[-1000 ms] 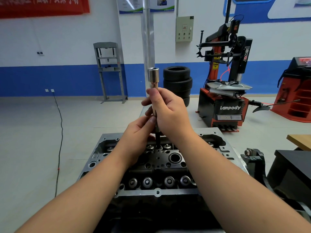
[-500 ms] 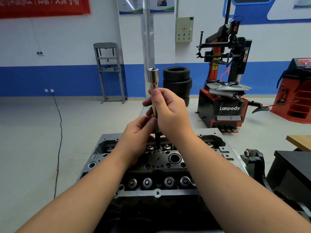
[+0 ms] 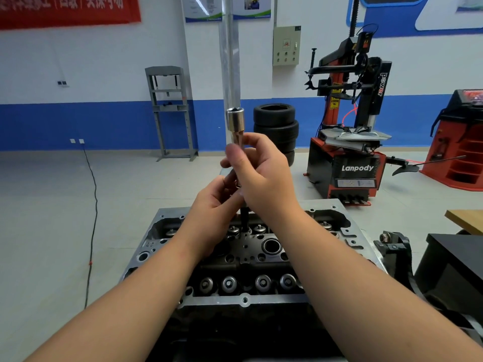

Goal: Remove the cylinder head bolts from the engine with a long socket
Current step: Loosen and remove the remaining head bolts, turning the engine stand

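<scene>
Long socket stands straight up over the middle of the engine. The right hand has its fingers curled round the shaft. The left hand pinches it lower down, just under the right.

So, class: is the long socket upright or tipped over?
Upright. The long socket stands vertically over the cylinder head, gripped by both hands.
</scene>
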Tool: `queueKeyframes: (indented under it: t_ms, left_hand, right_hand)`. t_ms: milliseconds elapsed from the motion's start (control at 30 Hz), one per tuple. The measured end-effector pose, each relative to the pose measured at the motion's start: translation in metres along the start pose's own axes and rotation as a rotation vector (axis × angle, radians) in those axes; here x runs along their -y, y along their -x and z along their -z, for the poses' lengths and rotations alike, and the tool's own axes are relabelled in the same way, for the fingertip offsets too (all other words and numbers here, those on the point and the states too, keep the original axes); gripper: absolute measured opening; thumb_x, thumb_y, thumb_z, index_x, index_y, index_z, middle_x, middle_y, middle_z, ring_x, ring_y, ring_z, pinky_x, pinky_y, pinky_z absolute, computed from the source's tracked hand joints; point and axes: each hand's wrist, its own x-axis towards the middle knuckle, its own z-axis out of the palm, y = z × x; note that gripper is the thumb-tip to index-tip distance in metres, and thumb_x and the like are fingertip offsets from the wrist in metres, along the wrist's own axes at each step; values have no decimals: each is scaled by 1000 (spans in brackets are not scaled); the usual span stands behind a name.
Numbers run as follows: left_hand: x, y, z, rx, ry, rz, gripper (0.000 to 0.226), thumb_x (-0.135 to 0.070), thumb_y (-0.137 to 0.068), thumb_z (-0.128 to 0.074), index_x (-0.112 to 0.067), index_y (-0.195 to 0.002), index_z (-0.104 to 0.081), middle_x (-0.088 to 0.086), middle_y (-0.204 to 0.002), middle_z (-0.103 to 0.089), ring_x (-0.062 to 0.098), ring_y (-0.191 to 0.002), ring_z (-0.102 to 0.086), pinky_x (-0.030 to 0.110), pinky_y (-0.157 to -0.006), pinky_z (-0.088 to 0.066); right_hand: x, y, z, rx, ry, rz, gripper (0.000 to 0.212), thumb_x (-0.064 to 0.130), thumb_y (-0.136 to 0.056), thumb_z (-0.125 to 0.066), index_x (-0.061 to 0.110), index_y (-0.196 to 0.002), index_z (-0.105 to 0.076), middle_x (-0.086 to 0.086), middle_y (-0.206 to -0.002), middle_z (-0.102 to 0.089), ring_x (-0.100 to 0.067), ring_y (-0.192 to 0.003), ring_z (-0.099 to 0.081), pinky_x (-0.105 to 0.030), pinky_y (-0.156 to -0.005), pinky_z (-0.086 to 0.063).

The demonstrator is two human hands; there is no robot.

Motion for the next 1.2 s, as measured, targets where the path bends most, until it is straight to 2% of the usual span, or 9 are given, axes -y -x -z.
queueKeyframes:
  t_ms: [100, 233, 333, 533, 700, 833, 900, 967, 1200]
  left_hand:
    - [0, 0, 0, -16, -28, 9, 24, -32, -96, -71, -18, -115, -68, -3, -91, -76, 7, -78, -70, 20, -65, -53]
    - [1, 0, -1, 14, 12, 35, 35, -42, -100, -50, -18, -117, -69, 2, -96, -77, 18, -90, -72, 31, -72, -56]
    - [2, 0, 0, 25, -3, 34, 33, -40, -102, -52, -17, -119, -70, 5, -100, -78, 21, -94, -74, 38, -78, -58]
    - [1, -1, 1, -19, -48, 26, 27, -36, -90, -74, -21, -111, -69, -1, -91, -76, 9, -77, -69, 21, -65, -54]
    - [2, 0, -1, 22, 27, 54, 31, -43, -99, -54, -24, -116, -71, 6, -99, -78, 21, -91, -74, 33, -77, -60]
    - [2, 0, 1, -19, -19, 28, 26, -38, -96, -65, -18, -111, -71, 4, -97, -78, 24, -87, -72, 41, -78, -58]
    - [1, 0, 1, -49, -29, 29, 29, -39, -87, -74, -15, -104, -68, 3, -87, -75, 19, -78, -68, 32, -70, -56]
    - [1, 0, 1, -54, -40, 26, 32, -41, -83, -77, -16, -100, -68, 1, -82, -74, 13, -73, -68, 24, -65, -55]
    - [0, 0, -1, 8, 13, 49, 30, -39, -103, -50, -20, -114, -71, 6, -100, -78, 21, -91, -75, 38, -80, -60]
  right_hand:
    - [-1, 1, 0, -23, 14, 42, 9, 29, -96, -66, 27, -95, -57, 3, -79, -71, -14, -69, -69, -34, -66, -59]
    - [0, -1, 2, -30, 26, 14, 7, 29, -102, -58, 27, -96, -61, 8, -83, -72, -10, -70, -69, -27, -67, -57]
    - [0, -2, 1, -11, 30, -4, 13, 29, -104, -52, 26, -99, -63, 8, -83, -72, -9, -69, -66, -26, -66, -56]
    - [-2, 1, 0, -21, 72, 77, 7, 32, -97, -63, 30, -97, -56, 3, -81, -70, -13, -78, -70, -43, -72, -59]
    - [-4, -2, 2, -42, 109, 25, 17, 29, -104, -52, 18, -100, -65, 13, -82, -69, 3, -75, -63, -16, -69, -49]
    - [-3, -1, -1, -22, 97, 24, 16, 34, -102, -51, 22, -100, -63, 9, -80, -69, -4, -70, -63, -29, -67, -52]
    - [-2, 0, -1, -26, 89, 55, 5, 35, -98, -60, 31, -101, -58, 1, -81, -71, -14, -73, -67, -43, -68, -57]
    - [-2, 1, 0, -39, 129, 91, 11, 32, -96, -66, 33, -96, -55, -3, -82, -70, -19, -74, -68, -48, -70, -57]
    - [-2, 0, 1, -20, 118, 41, 16, 27, -104, -51, 20, -98, -64, 7, -83, -70, -6, -69, -65, -27, -67, -54]
